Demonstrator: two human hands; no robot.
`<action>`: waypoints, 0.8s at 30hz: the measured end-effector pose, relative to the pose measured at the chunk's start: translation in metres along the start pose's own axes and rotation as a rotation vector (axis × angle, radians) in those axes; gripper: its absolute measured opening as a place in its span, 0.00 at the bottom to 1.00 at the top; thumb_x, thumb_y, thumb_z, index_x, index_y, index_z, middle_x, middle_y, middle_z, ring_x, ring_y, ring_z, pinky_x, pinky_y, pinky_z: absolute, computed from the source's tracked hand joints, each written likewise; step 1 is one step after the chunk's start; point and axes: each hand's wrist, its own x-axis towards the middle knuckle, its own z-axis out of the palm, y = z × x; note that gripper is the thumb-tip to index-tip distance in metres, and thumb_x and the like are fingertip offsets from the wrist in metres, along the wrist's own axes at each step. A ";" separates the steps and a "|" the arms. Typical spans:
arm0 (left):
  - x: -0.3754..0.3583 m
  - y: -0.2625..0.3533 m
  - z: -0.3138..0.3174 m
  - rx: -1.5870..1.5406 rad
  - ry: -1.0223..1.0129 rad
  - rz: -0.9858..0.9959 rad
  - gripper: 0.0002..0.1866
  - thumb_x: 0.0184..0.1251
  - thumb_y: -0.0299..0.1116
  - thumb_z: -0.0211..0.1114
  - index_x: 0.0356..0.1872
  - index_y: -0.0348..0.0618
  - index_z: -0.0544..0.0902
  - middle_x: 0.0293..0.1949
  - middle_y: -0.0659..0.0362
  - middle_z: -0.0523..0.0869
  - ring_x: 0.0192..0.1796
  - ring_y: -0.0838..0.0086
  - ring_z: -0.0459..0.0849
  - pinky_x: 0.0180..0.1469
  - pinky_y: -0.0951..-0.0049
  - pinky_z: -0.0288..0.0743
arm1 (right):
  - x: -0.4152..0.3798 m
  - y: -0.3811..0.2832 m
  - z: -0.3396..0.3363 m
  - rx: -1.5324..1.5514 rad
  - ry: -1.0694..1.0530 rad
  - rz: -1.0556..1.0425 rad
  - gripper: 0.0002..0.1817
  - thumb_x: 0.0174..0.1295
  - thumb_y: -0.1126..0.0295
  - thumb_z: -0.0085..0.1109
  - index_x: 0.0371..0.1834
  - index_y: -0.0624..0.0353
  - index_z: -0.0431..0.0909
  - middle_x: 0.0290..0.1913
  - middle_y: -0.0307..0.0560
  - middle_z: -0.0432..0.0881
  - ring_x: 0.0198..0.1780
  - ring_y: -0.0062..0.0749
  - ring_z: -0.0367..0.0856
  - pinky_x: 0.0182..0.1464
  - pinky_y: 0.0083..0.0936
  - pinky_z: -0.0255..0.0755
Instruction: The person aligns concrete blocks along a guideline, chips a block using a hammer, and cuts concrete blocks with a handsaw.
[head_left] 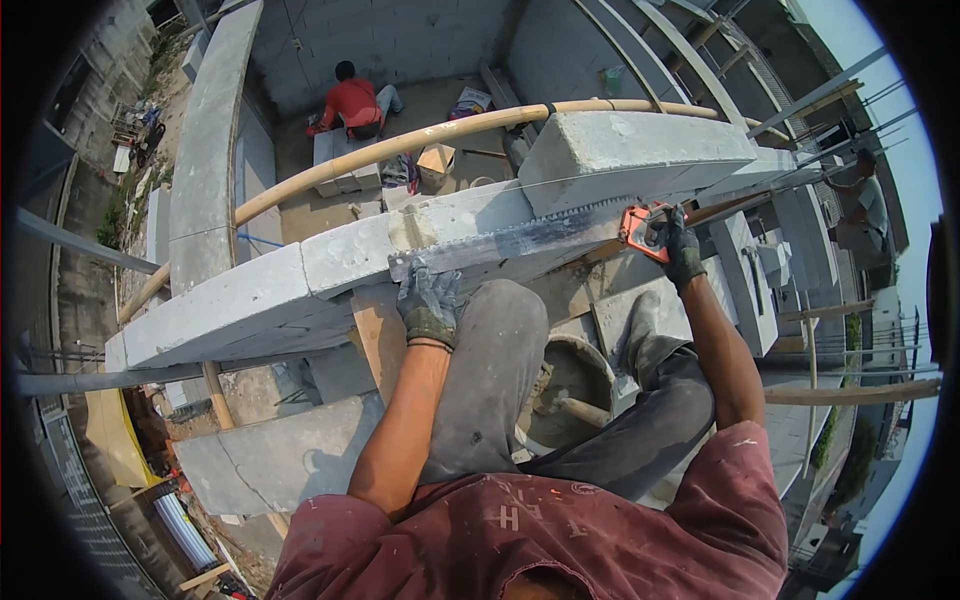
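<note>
A long handsaw (pixel 530 233) lies along the near side of a pale block wall (pixel 350 250), its teeth turned up and away from me. My gloved right hand (pixel 684 250) is wrapped round its orange handle (pixel 645 232). At the blade's far left end is my gloved left hand (pixel 430 300), fingers spread, touching or close to the blade tip. A large loose block (pixel 635 150) rests on the wall behind the saw.
A bamboo pole (pixel 390 150) runs beyond the wall. Below, a person in red (pixel 352 105) crouches by stacked blocks. Another person (pixel 868 205) is at the far right. A bucket of grey mortar (pixel 570 385) stands between my legs. Metal poles cross both sides.
</note>
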 end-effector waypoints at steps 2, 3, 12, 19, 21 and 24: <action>0.006 0.000 -0.007 -0.040 -0.089 0.000 0.21 0.76 0.35 0.51 0.66 0.43 0.68 0.66 0.47 0.69 0.63 0.47 0.75 0.61 0.42 0.76 | 0.000 0.004 0.000 0.024 0.027 0.020 0.23 0.69 0.41 0.52 0.46 0.48 0.81 0.32 0.39 0.82 0.29 0.25 0.79 0.31 0.29 0.78; 0.004 0.000 -0.002 0.104 -0.081 0.039 0.22 0.77 0.37 0.49 0.68 0.44 0.65 0.67 0.49 0.68 0.63 0.47 0.74 0.58 0.42 0.79 | -0.001 0.007 0.003 0.048 0.046 0.022 0.23 0.69 0.41 0.52 0.46 0.48 0.81 0.32 0.39 0.82 0.29 0.25 0.79 0.31 0.29 0.78; 0.024 -0.002 -0.018 0.141 -0.165 0.102 0.21 0.79 0.35 0.44 0.68 0.44 0.65 0.63 0.49 0.72 0.60 0.52 0.78 0.58 0.46 0.81 | 0.041 0.034 -0.016 0.077 -0.073 0.017 0.17 0.73 0.52 0.53 0.44 0.55 0.78 0.27 0.43 0.76 0.24 0.30 0.74 0.27 0.29 0.73; 0.017 0.000 -0.006 0.207 -0.165 0.092 0.22 0.74 0.33 0.47 0.66 0.40 0.69 0.65 0.45 0.74 0.66 0.51 0.74 0.68 0.49 0.73 | 0.048 0.030 -0.014 0.013 0.020 -0.009 0.25 0.71 0.48 0.52 0.40 0.65 0.79 0.26 0.51 0.79 0.24 0.39 0.81 0.27 0.36 0.78; 0.017 0.001 -0.007 0.213 -0.168 0.088 0.23 0.73 0.33 0.47 0.67 0.40 0.68 0.66 0.45 0.74 0.66 0.51 0.74 0.69 0.50 0.72 | 0.037 0.026 -0.012 -0.044 0.041 -0.045 0.27 0.72 0.48 0.50 0.42 0.66 0.79 0.24 0.50 0.80 0.25 0.38 0.82 0.27 0.35 0.77; 0.018 -0.002 -0.002 0.232 -0.160 0.101 0.24 0.73 0.34 0.45 0.68 0.41 0.67 0.67 0.47 0.73 0.67 0.52 0.73 0.68 0.50 0.72 | 0.049 0.024 -0.025 -0.630 0.072 -0.140 0.30 0.72 0.45 0.46 0.31 0.63 0.82 0.20 0.46 0.81 0.26 0.36 0.83 0.30 0.34 0.77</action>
